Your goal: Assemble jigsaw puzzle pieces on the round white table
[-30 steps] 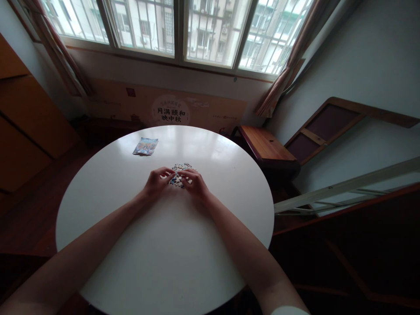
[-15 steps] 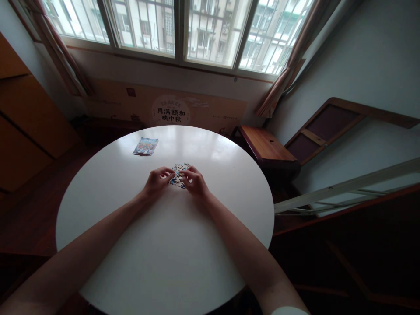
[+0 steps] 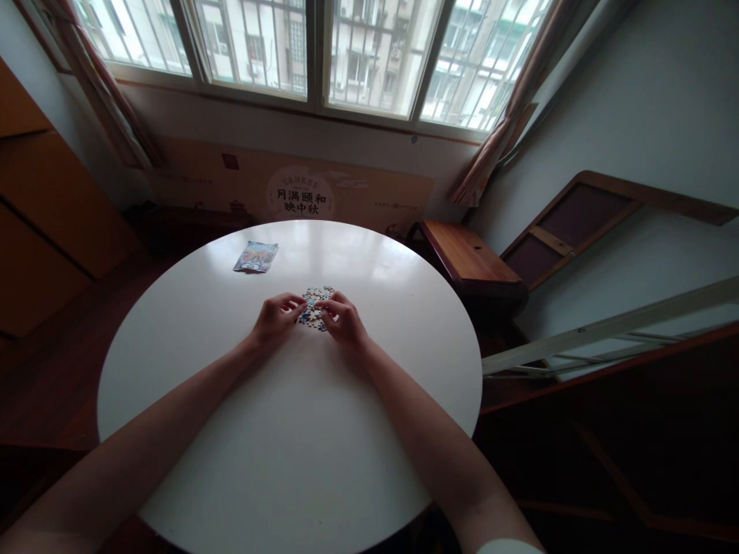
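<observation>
A small heap of loose jigsaw pieces [image 3: 315, 314], some pale and some blue, lies on the white round table [image 3: 277, 431]. My left hand [image 3: 278, 317] is at the heap's left side, its thumb and fingers closed in a pinch at a jigsaw piece. From the right, my right hand [image 3: 343, 319] reaches over the heap with its thumb and forefinger pinched at a piece too. Both sets of fingertips are close together above the pile. The pinched pieces are small and partly hidden by the fingers.
Farther back on the table's left lies a colourful printed packet [image 3: 255, 257]. Beyond the right rim stands a wooden side table [image 3: 467, 250]. Behind the table are a printed banner [image 3: 358, 181] and barred windows [image 3: 375, 54].
My hands stay over the heap in nearly the same pose. The fingertips shift only slightly, and the packet has not moved.
</observation>
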`<move>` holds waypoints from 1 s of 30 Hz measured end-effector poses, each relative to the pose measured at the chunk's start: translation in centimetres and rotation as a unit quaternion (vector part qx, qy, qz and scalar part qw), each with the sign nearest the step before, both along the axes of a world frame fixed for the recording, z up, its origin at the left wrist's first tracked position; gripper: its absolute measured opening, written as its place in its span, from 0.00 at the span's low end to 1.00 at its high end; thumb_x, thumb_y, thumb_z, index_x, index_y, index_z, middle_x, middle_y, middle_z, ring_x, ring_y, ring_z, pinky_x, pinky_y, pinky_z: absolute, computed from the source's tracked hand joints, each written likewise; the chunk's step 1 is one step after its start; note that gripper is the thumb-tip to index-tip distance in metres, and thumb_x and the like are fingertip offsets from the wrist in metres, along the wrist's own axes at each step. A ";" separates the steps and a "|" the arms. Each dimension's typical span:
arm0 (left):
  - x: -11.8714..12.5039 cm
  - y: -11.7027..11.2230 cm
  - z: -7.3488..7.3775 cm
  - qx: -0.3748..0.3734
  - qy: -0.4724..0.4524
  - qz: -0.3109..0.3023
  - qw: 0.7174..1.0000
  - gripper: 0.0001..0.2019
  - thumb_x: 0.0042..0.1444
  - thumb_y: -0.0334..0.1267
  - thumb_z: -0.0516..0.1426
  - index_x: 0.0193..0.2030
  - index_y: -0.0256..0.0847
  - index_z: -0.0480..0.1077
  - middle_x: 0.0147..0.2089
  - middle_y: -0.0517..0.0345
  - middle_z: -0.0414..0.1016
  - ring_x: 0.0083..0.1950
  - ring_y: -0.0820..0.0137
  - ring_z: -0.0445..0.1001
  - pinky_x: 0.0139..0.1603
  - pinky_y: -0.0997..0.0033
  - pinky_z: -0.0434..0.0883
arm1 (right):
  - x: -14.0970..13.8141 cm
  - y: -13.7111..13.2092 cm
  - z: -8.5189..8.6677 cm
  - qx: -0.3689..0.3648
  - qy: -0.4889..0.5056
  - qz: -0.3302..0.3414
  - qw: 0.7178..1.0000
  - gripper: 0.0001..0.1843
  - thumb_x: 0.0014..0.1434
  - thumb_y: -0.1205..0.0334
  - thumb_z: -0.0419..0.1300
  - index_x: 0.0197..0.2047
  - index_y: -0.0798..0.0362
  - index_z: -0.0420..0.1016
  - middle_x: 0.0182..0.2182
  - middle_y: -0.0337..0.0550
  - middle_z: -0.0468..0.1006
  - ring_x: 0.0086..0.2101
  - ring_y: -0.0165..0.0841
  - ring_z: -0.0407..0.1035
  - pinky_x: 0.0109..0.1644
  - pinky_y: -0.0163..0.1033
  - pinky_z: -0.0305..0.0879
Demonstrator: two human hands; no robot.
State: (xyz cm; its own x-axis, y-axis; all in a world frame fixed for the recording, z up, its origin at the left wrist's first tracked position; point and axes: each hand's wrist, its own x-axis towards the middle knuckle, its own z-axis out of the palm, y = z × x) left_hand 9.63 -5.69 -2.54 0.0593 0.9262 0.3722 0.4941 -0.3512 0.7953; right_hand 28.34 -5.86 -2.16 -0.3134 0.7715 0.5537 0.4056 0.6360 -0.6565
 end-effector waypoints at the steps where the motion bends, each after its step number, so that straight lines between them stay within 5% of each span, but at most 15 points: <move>1: 0.0 0.0 0.0 -0.001 -0.001 -0.001 1.000 0.15 0.51 0.47 0.59 0.35 0.37 0.76 0.34 0.52 0.79 0.32 0.66 0.76 0.33 0.68 0.70 | 0.0 0.0 0.0 0.001 0.001 0.001 1.000 0.13 0.56 0.71 0.54 0.40 0.53 0.79 0.31 0.40 0.67 0.30 0.27 0.65 0.36 0.34 0.64; 30: 0.1 -0.1 0.1 -0.015 -0.008 0.004 1.000 0.16 0.50 0.48 0.59 0.35 0.37 0.76 0.31 0.52 0.79 0.31 0.66 0.76 0.28 0.71 0.70 | 0.0 -0.1 0.2 -0.009 -0.020 0.010 1.000 0.14 0.56 0.72 0.54 0.40 0.53 0.79 0.31 0.39 0.68 0.29 0.26 0.64 0.37 0.33 0.63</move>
State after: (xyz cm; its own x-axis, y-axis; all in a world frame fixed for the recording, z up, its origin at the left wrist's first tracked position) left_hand 9.72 -5.80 -2.43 0.0454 0.9373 0.3455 0.4847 -0.3231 0.8128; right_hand 28.32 -5.99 -1.94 -0.3500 0.7743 0.5272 0.4190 0.6328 -0.6512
